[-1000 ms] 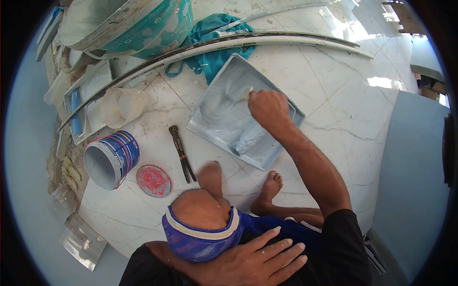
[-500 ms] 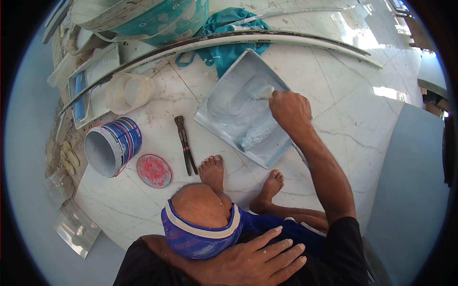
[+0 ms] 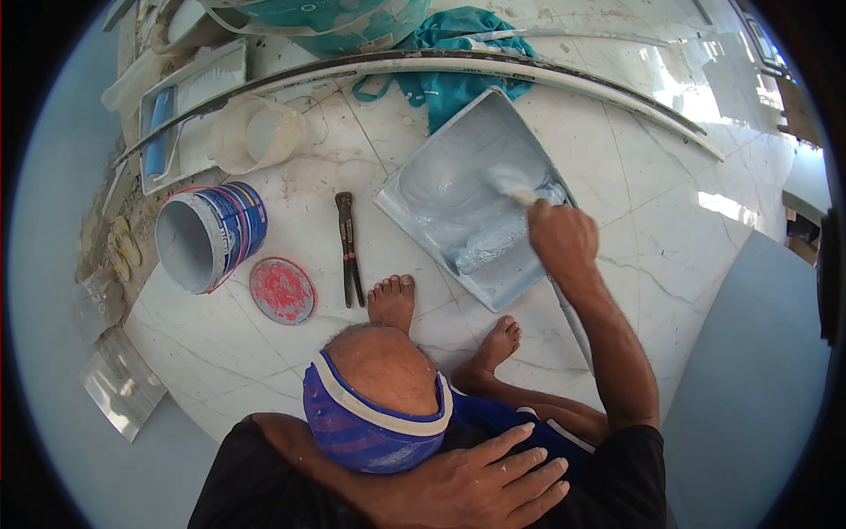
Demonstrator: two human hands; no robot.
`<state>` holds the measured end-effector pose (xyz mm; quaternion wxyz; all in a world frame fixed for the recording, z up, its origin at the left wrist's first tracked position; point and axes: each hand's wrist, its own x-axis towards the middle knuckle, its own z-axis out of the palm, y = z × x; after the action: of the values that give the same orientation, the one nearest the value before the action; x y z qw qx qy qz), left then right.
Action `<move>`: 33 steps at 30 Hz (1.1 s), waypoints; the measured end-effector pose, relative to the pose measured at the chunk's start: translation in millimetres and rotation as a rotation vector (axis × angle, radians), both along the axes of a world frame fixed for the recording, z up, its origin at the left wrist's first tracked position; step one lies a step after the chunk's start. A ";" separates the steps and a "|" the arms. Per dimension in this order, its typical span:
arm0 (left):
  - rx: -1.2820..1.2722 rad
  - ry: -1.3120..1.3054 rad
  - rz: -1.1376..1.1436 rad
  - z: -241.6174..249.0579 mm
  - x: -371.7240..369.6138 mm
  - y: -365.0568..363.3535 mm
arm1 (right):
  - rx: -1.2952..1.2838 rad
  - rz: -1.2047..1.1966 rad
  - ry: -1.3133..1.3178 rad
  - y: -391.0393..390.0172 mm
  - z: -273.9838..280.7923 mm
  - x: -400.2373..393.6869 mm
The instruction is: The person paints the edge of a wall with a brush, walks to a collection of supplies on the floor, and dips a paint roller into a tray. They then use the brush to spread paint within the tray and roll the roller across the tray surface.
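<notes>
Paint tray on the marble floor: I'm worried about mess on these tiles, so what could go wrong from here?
The right hand works a brush at the near rim of the paint tray; a loaded brush could drip onto the bare floor. The roller lies in wet paint close to that edge. The bare feet sit right beside the tray, so a nudge might slop paint. The paint can lies tipped on its side and may leak.
</notes>
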<state>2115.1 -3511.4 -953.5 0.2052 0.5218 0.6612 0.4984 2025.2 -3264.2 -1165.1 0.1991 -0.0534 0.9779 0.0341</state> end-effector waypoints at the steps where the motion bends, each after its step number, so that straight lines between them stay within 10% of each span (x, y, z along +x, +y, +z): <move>1: 0.003 -0.003 0.000 -0.9 2.2 1.5 | -0.011 0.024 -0.046 -7.0 -2.0 4.1; 33: -0.017 0.045 0.165 0.8 14.2 7.5 | -0.104 0.086 -0.162 -26.8 13.4 0.9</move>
<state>2129.3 -3503.9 -952.7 0.1528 0.4748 0.7108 0.4960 2026.2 -3291.0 -1151.7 0.2726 -0.1083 0.9559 -0.0127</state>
